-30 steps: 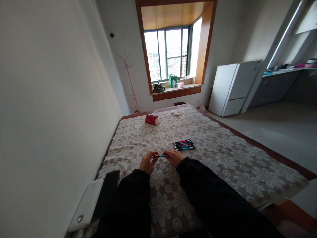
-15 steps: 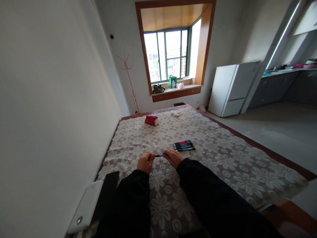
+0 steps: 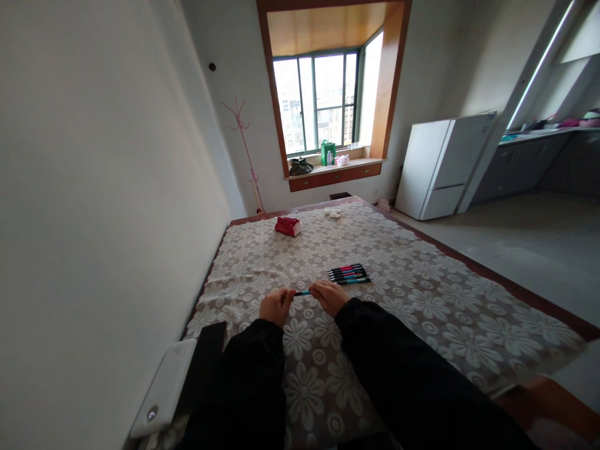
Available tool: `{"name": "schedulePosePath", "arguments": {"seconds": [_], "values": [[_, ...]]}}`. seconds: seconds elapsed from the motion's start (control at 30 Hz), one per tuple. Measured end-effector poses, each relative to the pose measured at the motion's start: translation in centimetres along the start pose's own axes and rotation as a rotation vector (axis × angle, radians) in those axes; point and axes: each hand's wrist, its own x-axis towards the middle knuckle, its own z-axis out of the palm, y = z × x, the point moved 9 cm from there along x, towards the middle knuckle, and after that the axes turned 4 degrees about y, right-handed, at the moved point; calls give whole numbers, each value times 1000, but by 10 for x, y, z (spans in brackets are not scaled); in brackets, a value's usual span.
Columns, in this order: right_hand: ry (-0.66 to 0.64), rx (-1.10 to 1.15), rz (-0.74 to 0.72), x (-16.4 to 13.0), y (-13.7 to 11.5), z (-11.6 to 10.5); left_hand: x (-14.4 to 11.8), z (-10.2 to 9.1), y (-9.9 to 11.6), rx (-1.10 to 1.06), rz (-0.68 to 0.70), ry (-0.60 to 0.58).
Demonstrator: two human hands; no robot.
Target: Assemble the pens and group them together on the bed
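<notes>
- Blue pen [image 3: 302, 292] held between both hands, low over the flowered bedspread [image 3: 422, 300], just in front of the black sleeves.
- Long axis close to level, running left to right across the view; only a short teal stretch visible between the fingers, both ends hidden, so tip direction not readable.
- Left hand [image 3: 276, 306] curled shut around the pen's left end; right hand [image 3: 329, 297] closed in a pinch on the right end, fingers bent over the barrel.
- Change over the last second: very little. Same two-handed grip, same spot on the bed; exposed stretch of barrel marginally shorter than a second ago, hands perhaps a touch closer (could equally be head movement).
- Reading of that: work on the pen likely in mid-step, a twist or a push along the axis, neither hand let go. A judgement only; no part seen coming apart.
- Row of pens [image 3: 349, 274] lying side by side just beyond the right hand, parallel, same left-right heading, red and blue bodies, apart from the hands.
- Further out: red packet [image 3: 287, 226] near the far end of the bed, white device [image 3: 164, 387] and dark slab at the near left corner by the wall.
</notes>
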Motion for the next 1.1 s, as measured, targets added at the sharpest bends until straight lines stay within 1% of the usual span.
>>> {"name": "schedulePosePath", "arguments": {"seconds": [0.1, 0.2, 0.27, 0.37, 0.5, 0.6, 0.7, 0.8, 0.93, 1.0, 1.1], "values": [[9, -16, 28, 0, 2, -2, 0, 1, 1, -96, 21, 11], [9, 21, 38, -1, 2, -1, 0, -2, 2, -176, 29, 60], [0, 36, 46, -1, 2, 0, 1, -4, 2, -221, 16, 80], [12, 31, 46, -1, 3, -1, 2, -5, 0, -283, -32, 78], [36, 29, 29, 0, 2, -3, 1, -3, -6, -220, -108, 35], [36, 29, 2, 0, 1, -2, 1, -2, -9, -168, -127, 14], [43, 10, 20, -1, 2, -4, 1, -2, -6, -190, -89, 28], [46, -12, 44, -1, 4, -5, 2, -4, -3, -235, -52, 68], [88, -13, 28, 0, 3, -9, 2, -7, -5, -294, -59, 108], [103, -7, 4, 0, 1, -10, 2, -6, -7, -279, -79, 89], [108, 4, -22, 0, 0, -10, 2, 1, -11, -220, -94, 11]]}}
